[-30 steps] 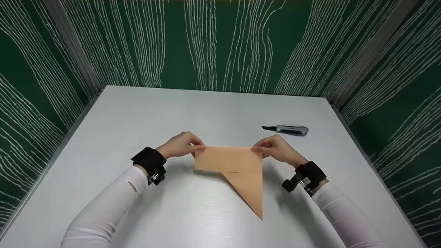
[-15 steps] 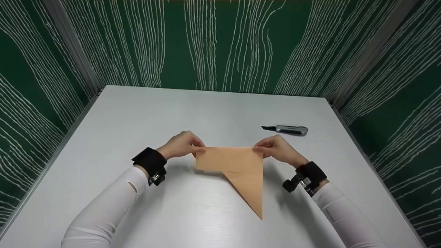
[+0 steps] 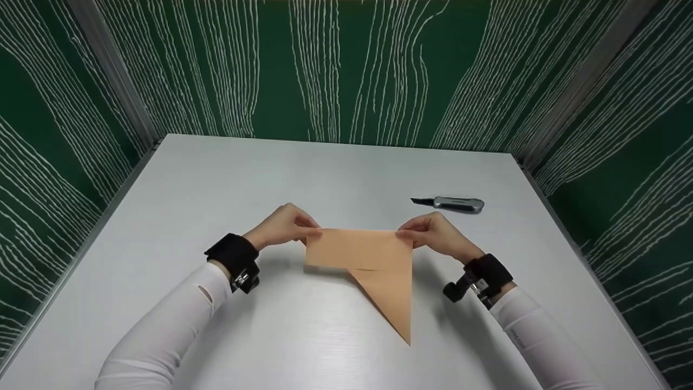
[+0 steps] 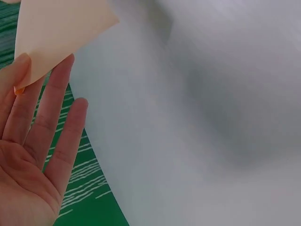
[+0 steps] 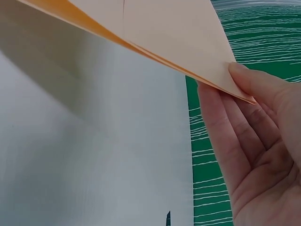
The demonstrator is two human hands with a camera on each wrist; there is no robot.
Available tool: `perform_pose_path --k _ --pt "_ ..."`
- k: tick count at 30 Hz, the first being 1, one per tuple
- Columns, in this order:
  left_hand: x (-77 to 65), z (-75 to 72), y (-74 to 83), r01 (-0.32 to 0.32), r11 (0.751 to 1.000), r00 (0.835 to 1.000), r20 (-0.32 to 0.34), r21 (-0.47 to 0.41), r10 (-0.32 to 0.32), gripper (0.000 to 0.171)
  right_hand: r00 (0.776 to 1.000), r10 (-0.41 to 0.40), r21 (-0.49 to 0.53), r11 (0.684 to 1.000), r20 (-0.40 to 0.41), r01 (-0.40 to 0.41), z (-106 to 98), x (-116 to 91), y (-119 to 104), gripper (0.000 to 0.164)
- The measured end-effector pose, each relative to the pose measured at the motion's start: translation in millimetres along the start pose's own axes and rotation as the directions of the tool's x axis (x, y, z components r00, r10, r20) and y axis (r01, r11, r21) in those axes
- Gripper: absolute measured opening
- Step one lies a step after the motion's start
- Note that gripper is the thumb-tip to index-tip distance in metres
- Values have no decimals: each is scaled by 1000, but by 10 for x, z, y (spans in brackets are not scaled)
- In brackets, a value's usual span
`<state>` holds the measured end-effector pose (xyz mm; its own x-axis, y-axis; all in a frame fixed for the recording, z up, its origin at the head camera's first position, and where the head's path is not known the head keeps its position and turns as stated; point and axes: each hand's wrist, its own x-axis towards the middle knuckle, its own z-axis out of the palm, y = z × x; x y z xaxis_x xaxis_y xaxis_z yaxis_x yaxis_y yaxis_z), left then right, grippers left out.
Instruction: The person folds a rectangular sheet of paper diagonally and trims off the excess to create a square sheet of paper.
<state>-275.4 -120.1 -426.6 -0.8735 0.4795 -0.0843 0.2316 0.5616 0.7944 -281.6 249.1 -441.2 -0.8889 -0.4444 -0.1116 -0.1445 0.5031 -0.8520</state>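
Observation:
A folded sheet of orange paper (image 3: 373, 249) hangs above the white table, a straight band on top with a pointed flap reaching down on the right. My left hand (image 3: 285, 225) pinches its upper left corner between thumb and fingers. At the upper right corner, my right hand (image 3: 438, 235) pinches it the same way. In the left wrist view the paper (image 4: 61, 33) runs under the thumb, the other fingers stretched behind it. Layered edges of the paper (image 5: 164, 42) show in the right wrist view.
A utility knife (image 3: 457, 204) with a grey and black handle lies on the white table (image 3: 243, 168) beyond my right hand, its blade out and pointing left. Green walls (image 3: 368, 70) with wavy white lines stand behind the table and on both sides.
My left hand has risen very slightly, lifting the paper's left end a little. The right hand stays almost where it was, and the knife has not moved.

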Motion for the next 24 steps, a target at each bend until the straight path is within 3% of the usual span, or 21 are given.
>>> perform_pose_path --k 17,20,24 --pt "-52 -36 -19 -49 999 994 98 19 47 26 1000 -18 18 1000 23 17 -8 -7 20 29" --pt "-47 -35 -24 -44 999 996 84 12 43 27 1000 -22 21 1000 17 22 -12 -10 22 30" --pt "-35 -22 -31 -13 1000 1000 5 17 13 24 1000 -5 18 1000 -1 5 -25 -18 33 31"
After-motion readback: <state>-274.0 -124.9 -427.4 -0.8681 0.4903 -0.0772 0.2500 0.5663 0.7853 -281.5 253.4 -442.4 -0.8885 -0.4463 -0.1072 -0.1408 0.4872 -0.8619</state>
